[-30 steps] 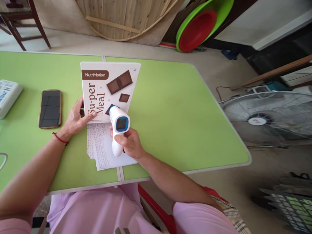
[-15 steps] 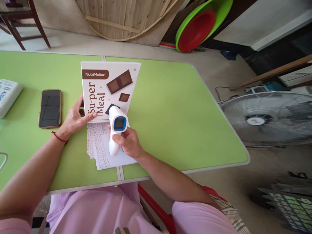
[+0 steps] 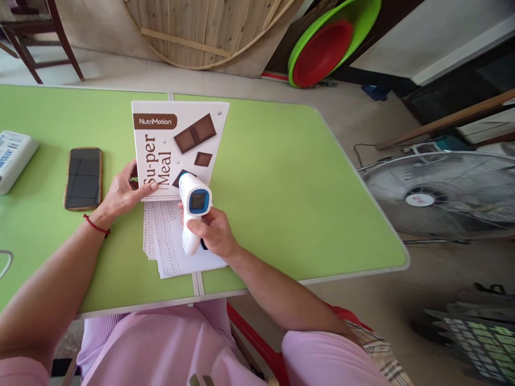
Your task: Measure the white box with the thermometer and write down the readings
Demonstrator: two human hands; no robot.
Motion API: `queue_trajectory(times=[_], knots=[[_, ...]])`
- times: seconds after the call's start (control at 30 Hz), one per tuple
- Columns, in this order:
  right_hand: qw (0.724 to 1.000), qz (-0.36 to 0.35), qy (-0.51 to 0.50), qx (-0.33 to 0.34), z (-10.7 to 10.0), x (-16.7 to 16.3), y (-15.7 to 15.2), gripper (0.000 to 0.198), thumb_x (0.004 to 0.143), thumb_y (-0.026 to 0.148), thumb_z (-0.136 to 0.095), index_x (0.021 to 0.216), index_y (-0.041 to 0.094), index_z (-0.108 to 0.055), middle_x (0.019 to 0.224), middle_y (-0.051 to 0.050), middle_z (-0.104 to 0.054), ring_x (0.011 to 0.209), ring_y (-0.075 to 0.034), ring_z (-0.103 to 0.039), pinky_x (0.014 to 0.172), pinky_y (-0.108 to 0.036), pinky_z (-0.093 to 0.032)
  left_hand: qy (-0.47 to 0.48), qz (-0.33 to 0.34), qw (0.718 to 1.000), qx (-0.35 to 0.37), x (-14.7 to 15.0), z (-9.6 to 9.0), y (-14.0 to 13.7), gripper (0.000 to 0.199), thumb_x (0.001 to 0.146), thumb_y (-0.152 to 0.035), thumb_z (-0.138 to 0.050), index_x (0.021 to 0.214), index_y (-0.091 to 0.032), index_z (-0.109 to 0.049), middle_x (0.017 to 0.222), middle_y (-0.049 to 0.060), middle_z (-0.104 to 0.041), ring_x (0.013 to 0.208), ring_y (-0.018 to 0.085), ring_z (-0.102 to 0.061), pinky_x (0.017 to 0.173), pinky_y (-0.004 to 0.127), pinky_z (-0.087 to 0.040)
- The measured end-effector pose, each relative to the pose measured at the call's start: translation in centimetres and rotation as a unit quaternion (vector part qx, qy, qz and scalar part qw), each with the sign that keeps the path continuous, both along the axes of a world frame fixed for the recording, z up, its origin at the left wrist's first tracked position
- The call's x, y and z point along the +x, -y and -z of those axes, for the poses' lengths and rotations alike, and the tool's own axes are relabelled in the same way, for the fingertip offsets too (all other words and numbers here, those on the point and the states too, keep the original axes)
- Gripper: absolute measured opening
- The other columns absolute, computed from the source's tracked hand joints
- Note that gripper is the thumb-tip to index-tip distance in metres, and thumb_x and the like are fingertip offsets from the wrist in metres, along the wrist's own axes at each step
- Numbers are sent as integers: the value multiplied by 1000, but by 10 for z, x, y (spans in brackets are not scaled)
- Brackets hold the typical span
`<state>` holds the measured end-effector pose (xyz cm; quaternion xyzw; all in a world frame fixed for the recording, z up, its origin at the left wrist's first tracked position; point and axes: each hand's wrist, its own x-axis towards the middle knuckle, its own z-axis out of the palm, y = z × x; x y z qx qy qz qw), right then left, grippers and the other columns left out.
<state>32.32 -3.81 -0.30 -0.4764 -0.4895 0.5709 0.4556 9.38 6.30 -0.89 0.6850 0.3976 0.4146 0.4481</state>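
My left hand [image 3: 125, 188] grips the lower left edge of a white box [image 3: 189, 171] printed "NutriMotion Su-per Meal", its thumb on the front and its fingers behind. The box is held up with its printed side towards me. In my right hand [image 3: 216, 231] is a white infrared thermometer [image 3: 190, 236] with a blue-framed screen, which looks dark. Its far end is in front of the box's lower right part; whether they touch I cannot tell. Under both lie sheets of handwritten paper [image 3: 171, 252]. A small dark thing beside the thermometer's handle is mostly hidden.
The green table [image 3: 281, 187] carries a smartphone [image 3: 83, 179] left of my left hand and a white box-shaped thing [image 3: 16, 161] at the far left. A standing fan [image 3: 420, 199] is beyond the table's right edge. Green [image 3: 295, 59] and red [image 3: 322, 53] basins lean behind.
Almost nothing differs. The thermometer has shifted very slightly to the right against the box, and the whole view has moved a little. Both hands keep their holds.
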Motion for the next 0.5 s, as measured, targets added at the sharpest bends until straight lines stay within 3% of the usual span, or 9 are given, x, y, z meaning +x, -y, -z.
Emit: queue_trajectory(times=[0.2, 0.33, 0.4, 0.5], knots=[[996, 15, 60, 71, -7, 9, -2, 35, 72, 55, -79, 80, 24, -67, 68, 1, -60, 61, -14, -48, 58, -31, -46, 45, -11, 999, 16, 3, -2, 2, 62, 83, -68, -83, 119, -22, -63, 122, 13, -73, 109, 35, -71, 93, 52, -60], [976, 82, 151, 131, -12, 44, -11, 36, 75, 53, -76, 96, 23, -71, 84, -3, -71, 72, -20, -61, 70, -37, -56, 61, -62, 995, 40, 1, 3, -2, 66, 82, -67, -84, 124, -22, -59, 122, 13, -70, 109, 33, -70, 92, 49, -59], [951, 98, 255, 143, -12, 67, -18, 46, 79, 53, -74, 112, 22, -71, 100, -9, -74, 86, -26, -67, 80, -43, -59, 58, -86, 993, 63, -1, 8, -6, 67, 83, -68, -83, 124, -22, -59, 121, 12, -69, 111, 32, -69, 96, 50, -58], [872, 90, 459, 140, -5, 96, -28, 50, 84, 40, -70, 129, 19, -67, 120, -16, -72, 109, -34, -67, 97, -54, -57, 30, -116, 987, 107, -4, 16, -12, 67, 85, -71, -80, 126, -23, -58, 126, 13, -66, 118, 34, -66, 103, 53, -55]])
